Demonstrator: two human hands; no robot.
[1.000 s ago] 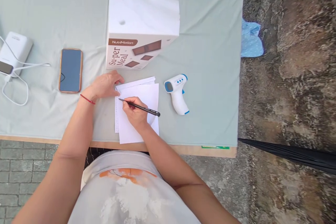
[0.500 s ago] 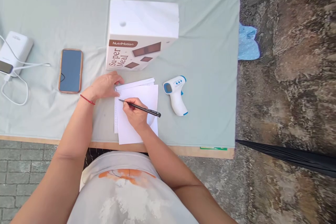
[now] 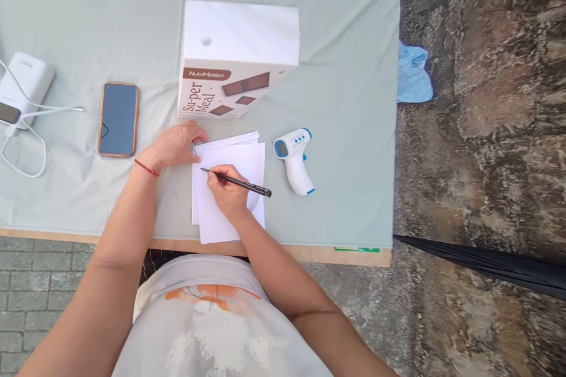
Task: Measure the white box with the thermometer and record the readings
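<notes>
My right hand (image 3: 227, 191) grips a black pen (image 3: 243, 182), its tip on the upper left part of a white sheet of paper (image 3: 221, 218). Under that sheet lie more papers, and a printed strip (image 3: 195, 200) shows along the left edge. My left hand (image 3: 179, 144) rests at the papers' top left corner, thumb and fingers apart, holding nothing. Right of the papers lies a white and blue infrared thermometer (image 3: 297, 162). Just beyond them stands a white and brown Su-per Meal box (image 3: 243, 35).
A phone (image 3: 118, 119) in an orange-brown case lies left of my left hand. Farther left is a white power bank (image 3: 26, 85) with a white cable (image 3: 44, 153). The grey-green tablecloth (image 3: 345, 129) ends at the right, beside stony ground and a light blue cloth (image 3: 413, 73).
Both hands hold nearly the same pose, and the pen tip stays about where it was on the sheet. The view has shifted very slightly.
</notes>
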